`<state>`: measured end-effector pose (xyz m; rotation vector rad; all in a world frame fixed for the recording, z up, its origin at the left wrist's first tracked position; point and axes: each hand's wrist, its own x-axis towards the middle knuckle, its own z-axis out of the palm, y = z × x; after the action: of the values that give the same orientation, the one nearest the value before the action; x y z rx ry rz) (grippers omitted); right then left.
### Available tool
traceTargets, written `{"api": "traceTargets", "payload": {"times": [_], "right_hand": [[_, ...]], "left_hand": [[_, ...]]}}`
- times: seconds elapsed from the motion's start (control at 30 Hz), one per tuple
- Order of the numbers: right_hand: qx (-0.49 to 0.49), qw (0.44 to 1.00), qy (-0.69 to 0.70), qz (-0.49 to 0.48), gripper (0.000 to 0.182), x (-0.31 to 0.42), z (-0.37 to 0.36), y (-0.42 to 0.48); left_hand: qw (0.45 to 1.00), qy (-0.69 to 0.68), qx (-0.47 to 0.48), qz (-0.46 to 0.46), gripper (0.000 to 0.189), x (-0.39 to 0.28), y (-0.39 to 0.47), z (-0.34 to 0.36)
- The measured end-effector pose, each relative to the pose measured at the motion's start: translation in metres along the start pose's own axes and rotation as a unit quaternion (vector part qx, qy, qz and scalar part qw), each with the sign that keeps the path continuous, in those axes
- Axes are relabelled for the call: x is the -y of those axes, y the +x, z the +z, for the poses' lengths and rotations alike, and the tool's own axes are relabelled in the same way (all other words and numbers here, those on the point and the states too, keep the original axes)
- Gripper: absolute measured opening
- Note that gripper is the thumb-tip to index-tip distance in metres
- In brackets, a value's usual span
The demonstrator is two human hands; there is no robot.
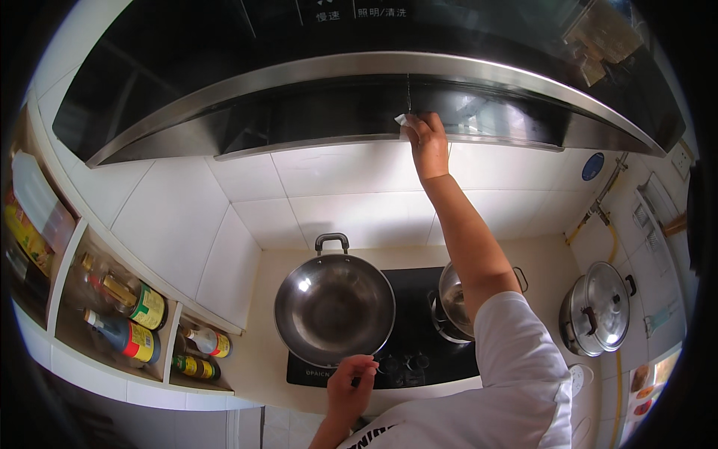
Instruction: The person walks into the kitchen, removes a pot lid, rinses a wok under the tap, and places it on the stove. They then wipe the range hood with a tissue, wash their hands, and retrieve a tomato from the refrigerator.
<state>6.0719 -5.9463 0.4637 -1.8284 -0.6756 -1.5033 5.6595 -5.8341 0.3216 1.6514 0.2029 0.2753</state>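
My right hand (429,137) is raised to the range hood and pinches a white tissue or cloth (401,120) against the hood's black lower panel (331,115). A thin wet-looking streak runs down the panel just above my fingers. Below, my left hand (350,384) is loosely curled at the near rim of a steel wok (336,308). A small dark part shows between its fingers; whether it grips the wok's handle there is unclear. The wok has nothing visible in it and sits over the left side of a black gas hob (412,314).
A steel pot (453,292) on the right burner is partly hidden by my right arm. A lidded steamer pot (600,308) stands at the right. Sauce bottles (143,342) fill the left shelf (51,275). The hood's steel edge (392,60) juts out overhead.
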Motion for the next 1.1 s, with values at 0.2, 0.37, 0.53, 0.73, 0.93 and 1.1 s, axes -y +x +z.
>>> {"api": "traceTargets", "payload": {"times": [0.2,0.37,0.53,0.73,0.93,1.1], "right_hand": [[-0.022,0.998,0.018,0.054,0.017,0.003,0.006,0.004],[-0.051,0.996,0.007,0.067,0.013,0.001,0.014,0.016],[-0.051,0.993,-0.015,0.108,0.015,-0.001,0.020,0.028],[-0.104,0.979,-0.016,0.176,0.020,0.009,0.023,0.044],[-0.139,0.969,-0.064,0.193,0.019,0.010,0.034,0.047],[-0.150,0.966,-0.128,0.165,0.015,0.013,0.035,0.045]], "left_hand": [[0.999,0.028,0.020,-0.015,0.019,0.000,0.009,-0.003],[0.998,0.061,0.013,-0.011,0.018,-0.004,0.012,-0.004],[0.997,0.075,0.007,-0.004,0.017,-0.001,0.010,-0.004],[0.997,0.072,0.004,-0.019,0.016,0.001,0.008,-0.003],[0.998,0.064,0.009,-0.021,0.016,0.003,0.007,-0.006],[0.998,0.057,0.002,-0.035,0.016,0.009,0.006,-0.014]]}}
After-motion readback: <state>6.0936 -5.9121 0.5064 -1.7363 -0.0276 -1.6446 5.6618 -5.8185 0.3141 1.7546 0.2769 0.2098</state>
